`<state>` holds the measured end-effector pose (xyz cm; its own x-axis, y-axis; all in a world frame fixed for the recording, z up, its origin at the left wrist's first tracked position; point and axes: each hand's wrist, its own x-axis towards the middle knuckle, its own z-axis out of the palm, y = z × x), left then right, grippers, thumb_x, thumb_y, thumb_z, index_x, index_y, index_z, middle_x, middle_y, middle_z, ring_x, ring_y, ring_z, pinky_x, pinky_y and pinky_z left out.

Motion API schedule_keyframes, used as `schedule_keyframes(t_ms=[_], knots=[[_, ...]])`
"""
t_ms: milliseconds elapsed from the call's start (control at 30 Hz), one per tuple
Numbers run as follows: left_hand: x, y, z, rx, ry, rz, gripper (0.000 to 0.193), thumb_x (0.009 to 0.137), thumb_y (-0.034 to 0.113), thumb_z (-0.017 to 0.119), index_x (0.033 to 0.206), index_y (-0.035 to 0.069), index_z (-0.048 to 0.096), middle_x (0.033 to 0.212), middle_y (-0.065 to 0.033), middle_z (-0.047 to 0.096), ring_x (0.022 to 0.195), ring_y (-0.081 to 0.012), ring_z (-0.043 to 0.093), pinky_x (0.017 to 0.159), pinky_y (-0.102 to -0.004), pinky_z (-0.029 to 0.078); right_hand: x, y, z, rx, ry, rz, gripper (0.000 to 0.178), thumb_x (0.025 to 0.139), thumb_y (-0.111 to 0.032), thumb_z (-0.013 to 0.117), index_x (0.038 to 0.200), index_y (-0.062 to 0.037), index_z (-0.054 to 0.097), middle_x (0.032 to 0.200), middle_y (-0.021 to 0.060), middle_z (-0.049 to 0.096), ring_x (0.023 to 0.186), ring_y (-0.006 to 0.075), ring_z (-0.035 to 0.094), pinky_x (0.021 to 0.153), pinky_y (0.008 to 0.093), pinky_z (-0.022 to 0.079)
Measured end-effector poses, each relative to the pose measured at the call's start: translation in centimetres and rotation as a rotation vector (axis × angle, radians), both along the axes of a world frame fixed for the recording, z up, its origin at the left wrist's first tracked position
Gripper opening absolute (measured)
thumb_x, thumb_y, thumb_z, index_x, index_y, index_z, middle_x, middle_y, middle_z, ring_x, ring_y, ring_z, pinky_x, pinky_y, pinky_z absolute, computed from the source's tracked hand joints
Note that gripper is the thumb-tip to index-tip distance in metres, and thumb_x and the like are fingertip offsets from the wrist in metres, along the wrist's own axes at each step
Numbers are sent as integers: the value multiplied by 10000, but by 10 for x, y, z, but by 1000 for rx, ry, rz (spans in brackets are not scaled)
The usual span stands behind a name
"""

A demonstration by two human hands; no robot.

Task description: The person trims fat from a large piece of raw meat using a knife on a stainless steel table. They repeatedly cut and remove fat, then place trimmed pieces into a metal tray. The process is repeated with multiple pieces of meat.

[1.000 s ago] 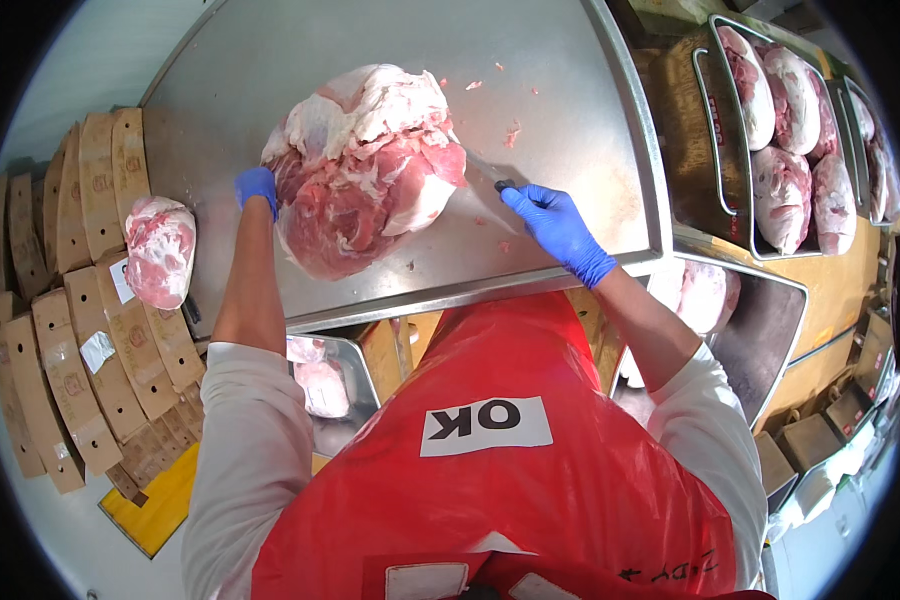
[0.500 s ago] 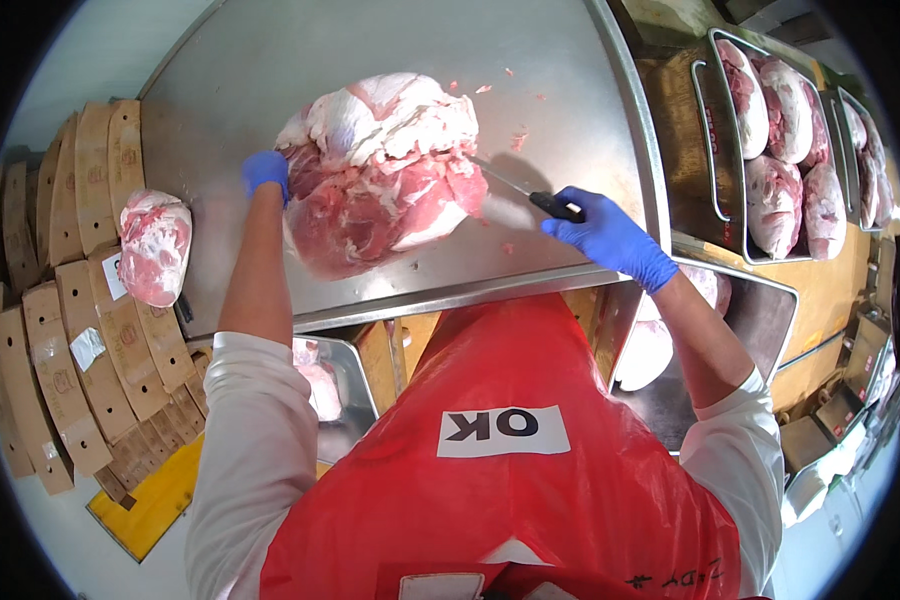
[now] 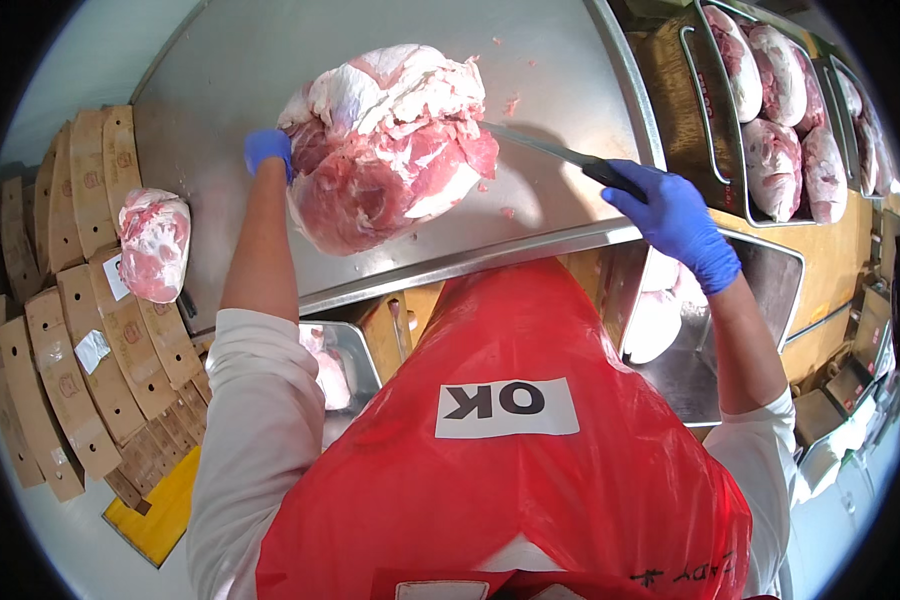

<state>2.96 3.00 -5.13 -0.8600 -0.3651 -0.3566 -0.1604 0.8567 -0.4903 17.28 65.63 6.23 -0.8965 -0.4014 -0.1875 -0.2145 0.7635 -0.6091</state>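
Note:
A large piece of raw meat (image 3: 385,160), pink with a thick white fat layer on its far side, lies on the steel table (image 3: 530,205). My left hand (image 3: 268,152), in a blue glove, is closed at the meat's left edge; its fingertips are partly hidden there. In my blue-gloved right hand (image 3: 670,215) is a knife (image 3: 550,148) with a black handle. Its long blade points left, and the tip reaches the meat's right edge near the seam between fat and red flesh.
Small scraps dot the table beyond the knife. At far left a smaller meat piece (image 3: 155,245) sits beside stacked cardboard boxes (image 3: 75,370). Metal bins with meat stand at the right (image 3: 725,110) and below the table edge (image 3: 770,275); another bin (image 3: 362,365) is at lower left.
My right hand has drawn the knife back to the right, and more of the blade shows outside the meat. The left hand stays at the meat's left edge.

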Motion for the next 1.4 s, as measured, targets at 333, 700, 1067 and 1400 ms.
schedule_keyframes(t_ms=[333, 700, 1067, 1400], knots=[[10, 6, -14, 315, 357, 360, 310, 968, 209, 598, 1103, 23, 806, 1171, -234, 762, 1076, -407, 752, 882, -484, 600, 20, -21, 80, -27, 115, -13, 365, 1003, -255, 701, 1347, -132, 705, 928, 204, 749, 829, 415, 719, 729, 488, 577], [22, -9, -19, 336, 442, 282, 314, 955, 230, 588, 1080, 48, 811, 1144, -219, 771, 1035, -414, 753, 864, -500, 598, -42, -75, 94, 307, 167, 217, 322, 1050, -362, 591, 1254, -167, 748, 898, 160, 756, 860, 380, 740, 768, 496, 599], [35, 23, 9, 576, 679, 342, 267, 879, 161, 601, 1012, 50, 805, 1100, -242, 760, 1016, -445, 741, 861, -500, 591, -50, -115, 131, 306, 115, 275, 236, 1007, -235, 627, 1198, -129, 715, 897, 183, 747, 837, 413, 731, 774, 520, 589], [37, 43, 29, 672, 789, 415, 247, 904, 181, 628, 1058, 68, 785, 1117, -228, 764, 1047, -433, 740, 879, -513, 595, -42, -138, 144, 430, 118, 229, 230, 1010, -268, 646, 1096, -66, 716, 846, 204, 712, 811, 417, 713, 735, 516, 573]])
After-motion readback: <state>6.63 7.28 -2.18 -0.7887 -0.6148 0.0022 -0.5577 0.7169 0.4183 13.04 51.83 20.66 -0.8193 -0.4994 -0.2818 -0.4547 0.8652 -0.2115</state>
